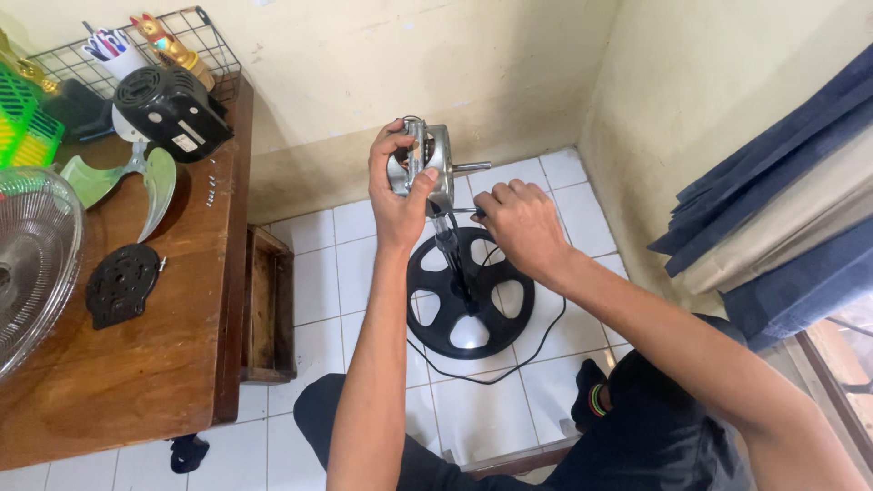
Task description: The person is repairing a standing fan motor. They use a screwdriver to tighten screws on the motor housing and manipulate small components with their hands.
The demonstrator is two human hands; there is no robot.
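From the head view, our left hand [397, 186] wraps the bare metal fan motor [426, 166] atop its black stand [468, 293] over the white tiles. Our right hand [521, 223] closes around a thin tool [462, 212] at its side. The motor looks heavy, rigid and smooth, best gripped round the casing. On the wooden table [136, 364] lie green blades [127, 177] and a clear ribbed grille [32, 255].

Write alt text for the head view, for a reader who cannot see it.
A seated person's left hand grips a bare metal fan motor on its black stand, while the right hand holds a thin tool at the motor's lower edge. On the wooden table at left lie green fan blades, a black motor cover and a clear grille.
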